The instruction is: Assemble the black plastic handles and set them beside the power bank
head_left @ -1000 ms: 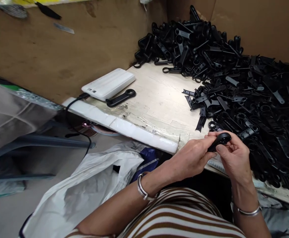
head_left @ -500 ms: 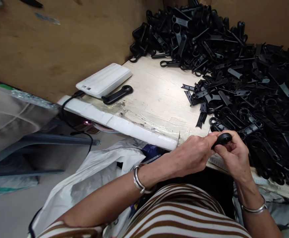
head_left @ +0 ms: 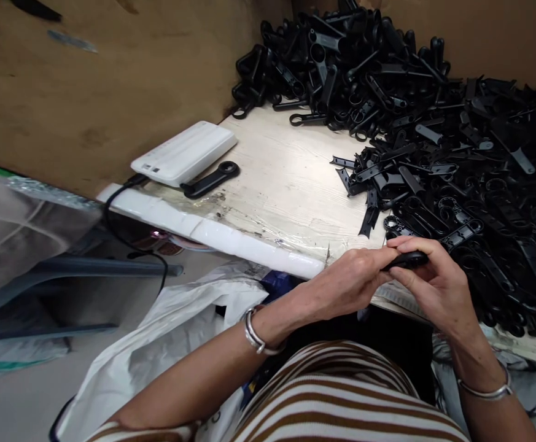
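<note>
Black plastic part [head_left: 406,261] is btwn the person's hands, by the near edge of the worktable [head_left: 295,175]. Seen from where I stand, it's right at the fingertips, so neither hand is clearly nearer. Long axis runs approx. side to side, L to R, w/ the R end tipped slightly farther from the body. L hand [head_left: 353,276] pinches the L end; R hand [head_left: 447,291] has the other end, thumb on the body side, fingers curled round the far side. So both hands are closed on the same pc., one per end, and the axis lines up roughly w/ the gap btwn them. Can't tell how hard either grips, nor what's under the covering fingers.

Just past the hands & off to the R is the big heap of black parts [head_left: 424,190]; R hand is the nearer one to most of it. Well off to the L, on L hand's side, a lone black arm [head_left: 212,180] lies flat, ring end away from the body, beside a white box [head_left: 185,153] w/ a black cable [head_left: 111,215] plugged in.
</note>
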The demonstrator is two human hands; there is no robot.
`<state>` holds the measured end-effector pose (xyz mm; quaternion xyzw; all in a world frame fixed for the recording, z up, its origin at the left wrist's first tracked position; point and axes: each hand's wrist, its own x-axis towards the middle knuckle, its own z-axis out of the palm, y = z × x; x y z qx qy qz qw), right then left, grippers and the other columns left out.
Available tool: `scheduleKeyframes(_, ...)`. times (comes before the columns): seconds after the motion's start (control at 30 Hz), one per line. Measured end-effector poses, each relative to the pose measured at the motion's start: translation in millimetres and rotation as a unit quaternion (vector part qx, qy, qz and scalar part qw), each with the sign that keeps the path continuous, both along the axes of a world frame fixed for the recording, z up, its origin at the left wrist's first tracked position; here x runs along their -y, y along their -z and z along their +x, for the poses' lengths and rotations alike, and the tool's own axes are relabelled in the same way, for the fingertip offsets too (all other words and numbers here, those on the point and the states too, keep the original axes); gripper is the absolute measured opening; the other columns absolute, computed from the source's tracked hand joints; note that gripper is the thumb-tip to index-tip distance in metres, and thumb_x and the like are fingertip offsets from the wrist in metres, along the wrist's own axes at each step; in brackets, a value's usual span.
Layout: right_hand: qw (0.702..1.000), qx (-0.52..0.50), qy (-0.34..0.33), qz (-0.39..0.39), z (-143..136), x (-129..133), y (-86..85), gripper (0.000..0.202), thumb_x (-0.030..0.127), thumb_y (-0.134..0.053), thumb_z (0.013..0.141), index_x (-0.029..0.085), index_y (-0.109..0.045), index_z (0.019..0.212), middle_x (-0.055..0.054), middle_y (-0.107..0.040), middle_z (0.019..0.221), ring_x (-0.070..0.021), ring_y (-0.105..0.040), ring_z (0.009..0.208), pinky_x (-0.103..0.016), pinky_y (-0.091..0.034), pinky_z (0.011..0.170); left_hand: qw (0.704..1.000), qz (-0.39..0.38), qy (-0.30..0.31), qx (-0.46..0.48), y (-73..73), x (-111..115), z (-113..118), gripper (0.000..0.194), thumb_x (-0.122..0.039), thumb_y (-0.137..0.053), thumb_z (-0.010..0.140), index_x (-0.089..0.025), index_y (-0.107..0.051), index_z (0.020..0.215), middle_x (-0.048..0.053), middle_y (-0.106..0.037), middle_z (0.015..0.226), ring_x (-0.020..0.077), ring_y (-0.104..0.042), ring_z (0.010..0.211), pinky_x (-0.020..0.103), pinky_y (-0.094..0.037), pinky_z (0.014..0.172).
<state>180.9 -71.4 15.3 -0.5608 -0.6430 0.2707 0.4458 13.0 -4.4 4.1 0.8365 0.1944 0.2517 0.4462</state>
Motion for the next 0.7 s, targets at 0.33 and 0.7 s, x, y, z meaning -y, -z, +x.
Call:
scheduleKeyframes(0.33, 0.996, 0.080, -0.010, 0.023, 0.3, 4.9, 9.0, 0.017, 0.022, -0.067, 0.086, 0.027, -0.063, 0.102, -0.001, -0.071, 0.101, -0.0180, -0.068, 0.092, -0.029, -0.055, 0.081, 0.998, 0.059, -0.030, -0.014, 12.4, 6.9, -2.0, 0.038, -0.005, -0.041, 0.083, -0.012, -0.056, 0.118, 0.003, -0.066, 0.072, 0.0152, -0.059, 0.059, 0.024, -0.044, 0.057)
scheduleKeyframes(0.7, 0.992, 0.122, -0.006, -0.034, 1.3, -2.1, 17.2, 0.014, 0.029, -0.063, 0.088, 0.024, -0.062, 0.102, -0.004, -0.068, 0.100, -0.0190, -0.065, 0.090, -0.028, -0.053, 0.073, 0.994, -0.083, -0.074, -0.002, 31.8, 8.7, 1.1, 0.031, -0.018, -0.054, 0.086, -0.017, -0.065, 0.115, 0.003, -0.073, 0.088, 0.0159, -0.066, 0.075, 0.023, -0.048, 0.069)
